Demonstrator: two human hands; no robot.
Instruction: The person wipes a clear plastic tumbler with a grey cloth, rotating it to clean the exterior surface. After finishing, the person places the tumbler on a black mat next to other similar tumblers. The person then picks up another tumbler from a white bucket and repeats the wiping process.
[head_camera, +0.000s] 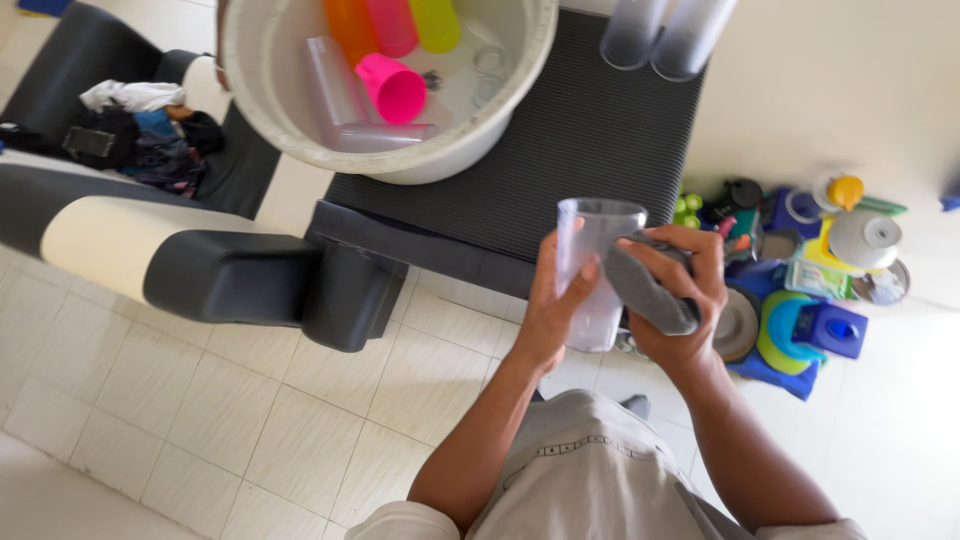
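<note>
Head view: clear tumbler (594, 270) gripped in left hand (550, 310), grey cloth (645, 290) pinched against it by right hand (685, 300).

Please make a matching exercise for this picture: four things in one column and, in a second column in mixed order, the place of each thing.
1. clear tumbler
2. grey cloth
3. pink cup
4. pile of clothes

a. in the white basin
b. on the black seat
c. in the left hand
d. in the right hand

Pairs: 1-c, 2-d, 3-a, 4-b

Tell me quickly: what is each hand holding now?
Left hand: closed on the clear plastic cup.
Right hand: closed on the grey cloth, against the cup.
</note>
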